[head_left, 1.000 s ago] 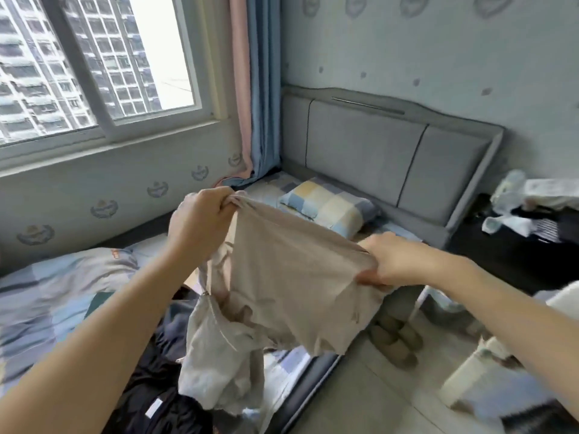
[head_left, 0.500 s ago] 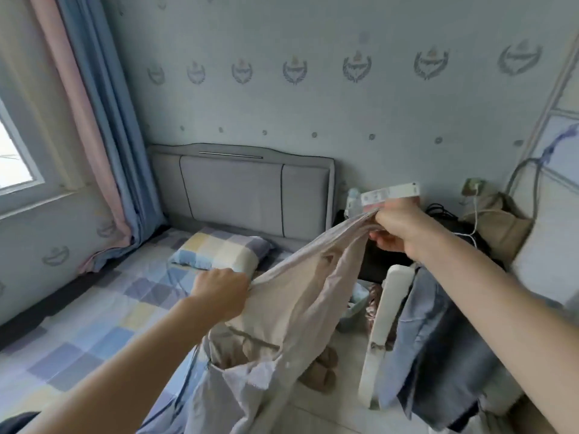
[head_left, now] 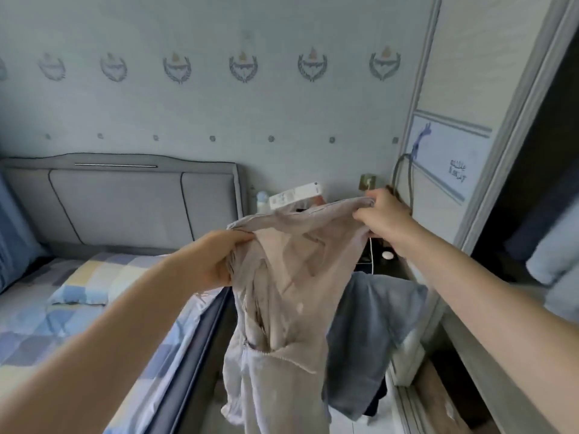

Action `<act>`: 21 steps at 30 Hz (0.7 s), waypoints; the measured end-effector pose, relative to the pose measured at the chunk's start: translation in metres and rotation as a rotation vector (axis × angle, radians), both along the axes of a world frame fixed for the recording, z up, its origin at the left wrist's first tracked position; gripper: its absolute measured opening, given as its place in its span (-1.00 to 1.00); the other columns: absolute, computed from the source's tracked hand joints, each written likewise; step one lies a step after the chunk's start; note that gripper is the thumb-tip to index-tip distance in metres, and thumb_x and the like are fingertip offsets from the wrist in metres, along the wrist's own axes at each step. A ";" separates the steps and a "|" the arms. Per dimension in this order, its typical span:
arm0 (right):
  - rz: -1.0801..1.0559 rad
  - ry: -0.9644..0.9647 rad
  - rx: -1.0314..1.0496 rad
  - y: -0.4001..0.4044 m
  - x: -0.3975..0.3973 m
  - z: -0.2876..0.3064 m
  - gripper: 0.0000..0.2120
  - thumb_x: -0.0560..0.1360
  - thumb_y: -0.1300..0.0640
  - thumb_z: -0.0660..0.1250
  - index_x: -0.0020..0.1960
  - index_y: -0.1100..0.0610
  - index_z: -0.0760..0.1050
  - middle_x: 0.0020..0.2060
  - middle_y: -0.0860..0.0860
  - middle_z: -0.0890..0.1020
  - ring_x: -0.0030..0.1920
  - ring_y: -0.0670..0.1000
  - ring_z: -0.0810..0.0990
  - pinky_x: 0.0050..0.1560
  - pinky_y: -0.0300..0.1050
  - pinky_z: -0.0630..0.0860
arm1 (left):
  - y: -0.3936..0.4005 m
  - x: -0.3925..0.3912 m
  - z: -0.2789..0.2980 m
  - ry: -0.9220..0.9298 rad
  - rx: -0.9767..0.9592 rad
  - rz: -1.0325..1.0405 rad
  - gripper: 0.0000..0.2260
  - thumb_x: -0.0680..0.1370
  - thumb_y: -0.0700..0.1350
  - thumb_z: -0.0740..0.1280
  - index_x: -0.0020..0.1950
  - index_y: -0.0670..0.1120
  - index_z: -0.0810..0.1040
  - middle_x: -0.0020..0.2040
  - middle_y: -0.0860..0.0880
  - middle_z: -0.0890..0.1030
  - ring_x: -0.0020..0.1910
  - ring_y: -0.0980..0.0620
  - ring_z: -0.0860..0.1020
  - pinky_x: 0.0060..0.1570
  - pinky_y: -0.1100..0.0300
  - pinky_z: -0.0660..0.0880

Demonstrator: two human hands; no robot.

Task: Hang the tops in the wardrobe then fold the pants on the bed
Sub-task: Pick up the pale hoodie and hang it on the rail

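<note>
I hold a beige garment (head_left: 282,296) up in front of me, stretched between both hands and hanging down over the floor beside the bed. My left hand (head_left: 219,258) grips its upper left edge. My right hand (head_left: 380,219) pinches its upper right edge, raised higher and nearer the wardrobe (head_left: 513,189). The wardrobe stands at the right with its sliding door (head_left: 454,151) pushed aside and a dark opening showing hanging clothes (head_left: 554,245). The bed (head_left: 94,324) with a checked sheet lies at the left.
A blue-grey garment (head_left: 372,339) hangs draped just behind the beige one, near the wardrobe's foot. A dark nightstand (head_left: 385,261) with a white box (head_left: 296,195) and bottle sits between headboard (head_left: 119,202) and wardrobe. A pillow (head_left: 84,283) lies on the bed.
My view has swung right from the window and bed toward the wardrobe. Both hands have carried the beige garment that way, the right hand rising and reaching further right.
</note>
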State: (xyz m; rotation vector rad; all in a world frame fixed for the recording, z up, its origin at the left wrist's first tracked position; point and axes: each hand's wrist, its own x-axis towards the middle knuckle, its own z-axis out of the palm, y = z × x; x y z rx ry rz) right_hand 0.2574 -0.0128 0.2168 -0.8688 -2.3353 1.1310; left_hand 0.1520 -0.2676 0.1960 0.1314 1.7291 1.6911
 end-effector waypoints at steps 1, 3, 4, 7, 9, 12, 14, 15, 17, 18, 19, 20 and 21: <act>0.021 -0.059 0.073 0.007 0.006 -0.006 -0.46 0.44 0.09 0.31 0.40 0.10 0.29 0.13 0.05 0.50 0.09 0.08 0.51 0.05 -0.02 0.53 | 0.018 0.004 0.004 -0.016 0.036 -0.036 -0.84 0.61 -0.13 0.27 0.00 -0.17 0.61 -0.26 -0.15 0.69 -0.37 -0.07 0.66 -0.39 0.07 0.61; 0.119 -0.216 0.205 0.015 0.016 -0.017 -0.39 0.46 0.03 0.31 0.46 0.05 0.21 0.21 0.05 0.43 0.18 0.09 0.46 0.13 -0.01 0.47 | 0.050 0.013 0.013 -0.026 0.106 -0.073 -0.84 0.61 -0.12 0.27 0.05 -0.16 0.60 -0.23 -0.15 0.70 -0.36 -0.06 0.67 -0.41 0.10 0.59; 0.198 -0.315 0.259 0.019 0.022 -0.018 -0.45 0.46 0.01 0.31 0.42 0.02 0.27 0.23 0.05 0.44 0.22 0.11 0.45 0.18 0.02 0.46 | 0.066 0.017 0.018 -0.024 0.144 -0.085 -0.85 0.61 -0.11 0.27 0.05 -0.14 0.60 -0.24 -0.14 0.70 -0.35 -0.05 0.67 -0.40 0.11 0.59; 0.538 -0.506 0.161 0.022 0.042 -0.022 -0.67 0.44 -0.01 0.37 0.19 0.00 0.54 0.13 -0.04 0.59 0.14 0.00 0.55 0.19 -0.07 0.49 | 0.105 0.020 0.033 -0.031 0.249 -0.115 -0.87 0.61 -0.09 0.28 -0.01 -0.10 0.59 -0.24 -0.10 0.69 -0.33 -0.03 0.68 -0.36 0.11 0.60; 0.576 -0.577 0.065 0.031 0.052 -0.030 -0.61 0.45 -0.01 0.39 0.24 0.07 0.53 0.14 -0.04 0.61 0.11 -0.05 0.57 0.18 -0.14 0.49 | 0.128 0.020 0.046 -0.026 0.279 -0.161 -0.83 0.60 -0.06 0.29 0.05 -0.13 0.59 -0.18 -0.11 0.70 -0.27 -0.05 0.69 -0.28 0.06 0.62; 0.437 -0.492 0.151 0.052 0.057 -0.046 -0.73 0.47 0.04 0.35 0.14 0.09 0.57 -0.04 -0.03 0.63 -0.04 -0.05 0.59 -0.10 -0.26 0.48 | 0.155 0.016 0.059 -0.010 0.317 -0.263 -0.76 0.59 -0.02 0.31 0.12 -0.17 0.57 -0.08 -0.15 0.69 -0.19 -0.08 0.69 -0.16 -0.02 0.65; 0.352 -0.396 0.103 0.071 0.065 -0.053 -0.74 0.48 -0.01 0.33 0.16 -0.01 0.55 -0.16 -0.19 0.55 -0.13 -0.15 0.55 -0.20 -0.35 0.42 | 0.179 0.014 0.067 0.008 0.340 -0.360 -0.76 0.59 -0.02 0.30 0.13 -0.17 0.55 -0.10 -0.15 0.69 -0.20 -0.07 0.69 -0.21 0.00 0.65; 0.333 -0.369 0.087 0.078 0.067 -0.055 -0.67 0.48 -0.05 0.34 0.23 -0.07 0.48 -0.17 -0.26 0.50 -0.15 -0.22 0.50 -0.23 -0.39 0.37 | 0.192 0.013 0.070 0.021 0.346 -0.400 -0.77 0.59 -0.02 0.30 0.11 -0.17 0.54 -0.16 -0.14 0.68 -0.24 -0.07 0.69 -0.28 0.03 0.64; 0.315 -0.331 0.078 0.090 0.069 -0.057 -0.65 0.50 -0.07 0.32 0.27 -0.10 0.42 -0.12 -0.23 0.53 -0.12 -0.21 0.51 -0.21 -0.38 0.39 | 0.220 0.013 0.075 0.045 0.337 -0.482 -0.77 0.59 -0.01 0.30 0.08 -0.17 0.53 -0.23 -0.14 0.67 -0.29 -0.06 0.68 -0.33 0.06 0.62; 0.300 -0.327 0.105 0.096 0.067 -0.061 -0.75 0.52 0.00 0.29 0.19 -0.03 0.49 -0.08 -0.14 0.59 -0.09 -0.11 0.57 -0.19 -0.33 0.43 | 0.231 0.013 0.078 0.055 0.323 -0.534 -0.76 0.58 0.00 0.30 0.08 -0.17 0.53 -0.24 -0.14 0.67 -0.28 -0.07 0.68 -0.33 0.06 0.61; 0.260 -0.323 0.139 0.104 0.066 -0.063 -0.84 0.53 0.10 0.26 0.07 0.05 0.56 -0.08 -0.04 0.62 -0.06 0.00 0.60 -0.20 -0.26 0.45 | 0.244 0.013 0.080 0.071 0.305 -0.584 -0.75 0.58 0.00 0.30 0.07 -0.18 0.54 -0.23 -0.15 0.67 -0.28 -0.08 0.68 -0.31 0.05 0.62; 0.169 -0.311 0.145 0.118 0.068 -0.060 -0.84 0.52 0.18 0.22 -0.07 0.06 0.58 -0.12 0.02 0.63 -0.06 0.06 0.61 -0.21 -0.21 0.44 | 0.258 0.012 0.083 0.085 0.286 -0.647 -0.74 0.57 0.01 0.30 0.05 -0.18 0.56 -0.21 -0.16 0.68 -0.26 -0.09 0.68 -0.30 0.05 0.62; 0.060 -0.285 0.124 0.133 0.073 -0.055 -0.79 0.52 0.21 0.19 -0.17 0.03 0.55 -0.17 0.03 0.61 -0.10 0.07 0.61 -0.23 -0.19 0.43 | 0.270 0.009 0.085 0.106 0.266 -0.707 -0.73 0.56 0.01 0.31 0.02 -0.19 0.60 -0.18 -0.17 0.68 -0.24 -0.09 0.68 -0.28 0.06 0.62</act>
